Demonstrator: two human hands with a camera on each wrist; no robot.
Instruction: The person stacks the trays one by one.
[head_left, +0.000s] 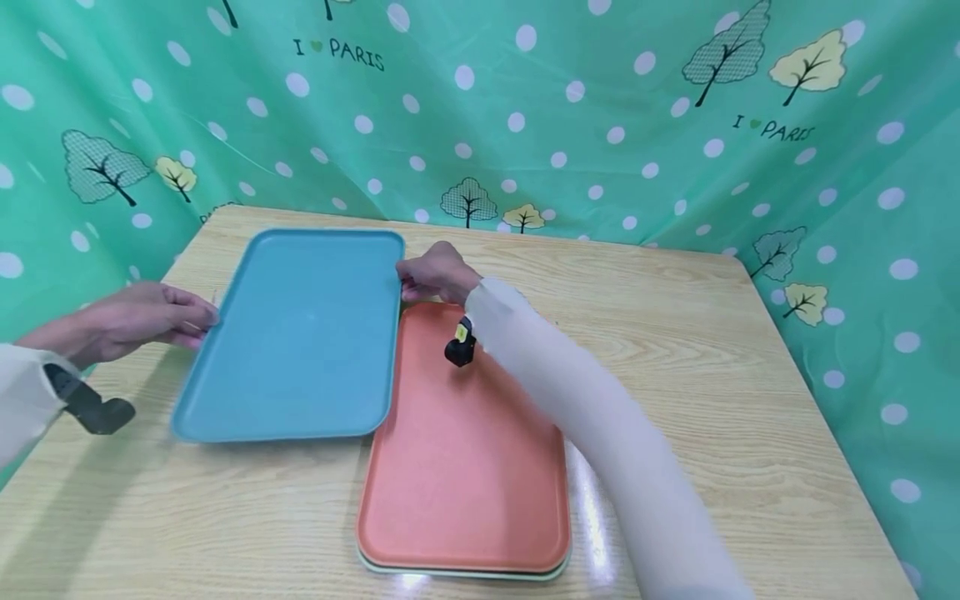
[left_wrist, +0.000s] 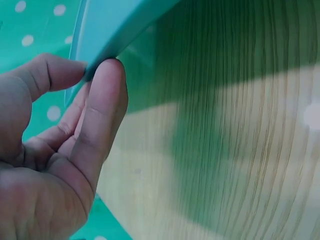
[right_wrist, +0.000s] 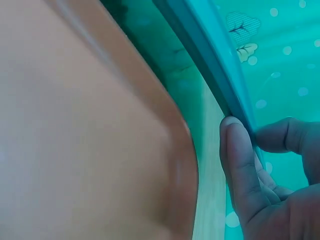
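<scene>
1. Left hand point(head_left: 138, 321) is pinching the left rim of the blue tray point(head_left: 300, 333). In the left wrist view you can see the thumb point(left_wrist: 47, 75) on top of the edge and a finger point(left_wrist: 100, 120) underneath, so it's a proper pinch grip.
2. Right hand point(head_left: 435, 273) does the same thing on the tray's right rim, up near the far corner. The right wrist view shows the rim squeezed between the thumb point(right_wrist: 287, 135) and a finger point(right_wrist: 240, 165).
3. So the blue tray sits between both hands, over the left half of the tabletop point(head_left: 675, 350). From underneath, its rim looks lifted off the wood, with a shadow below it.
4. Its right edge overlaps the left side of the orange tray point(head_left: 465, 467), which lies flat, nearer the person.
5. The orange tray is stacked on a pale green tray point(head_left: 465, 575); only a thin sliver of that one shows at the near edge.
6. Behind it all hangs a green dotted curtain point(head_left: 600, 108) with trees printed on it.
</scene>
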